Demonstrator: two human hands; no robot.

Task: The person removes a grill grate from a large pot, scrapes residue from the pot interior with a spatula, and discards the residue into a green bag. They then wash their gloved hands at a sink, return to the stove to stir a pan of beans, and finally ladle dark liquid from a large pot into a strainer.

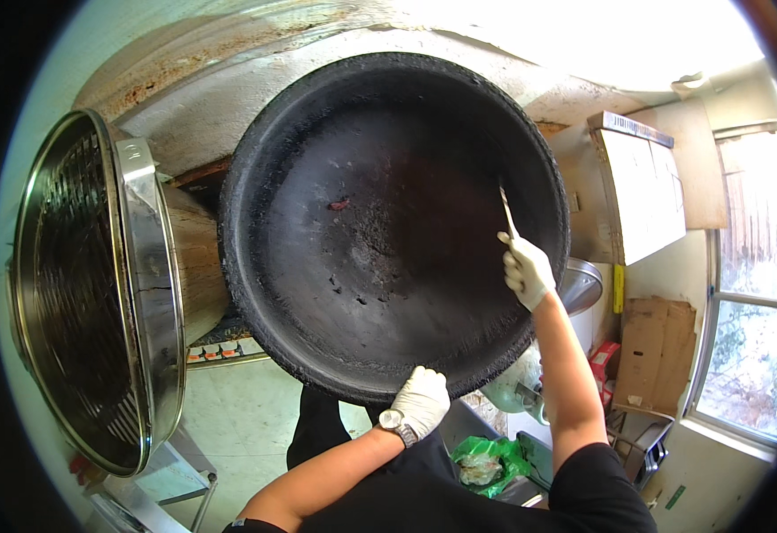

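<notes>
A large round blackened metal pan (335,266), probably a wok, spreads before me, its rim rough with dark crust. Over the near edge, the fingers of my left hand (423,402) curl around the rim; the hand wears a white glove, with a metal wristwatch behind it. Also gloved, my right hand (528,272) grips a thin metal tool (507,206), a knife or scraper, above the right part of the pan. The tool points away from me; its tip blurs into the dark surface. One small reddish scrap (339,204) and several black flakes (361,301) lie on the pan.
Tilted at the left stands a big round metal vessel with a slatted grate (75,293). To the right are a white-sided box (648,193), a flattened cardboard box (655,346) and a window (751,346). A green plastic bag (491,463) lies below my right arm.
</notes>
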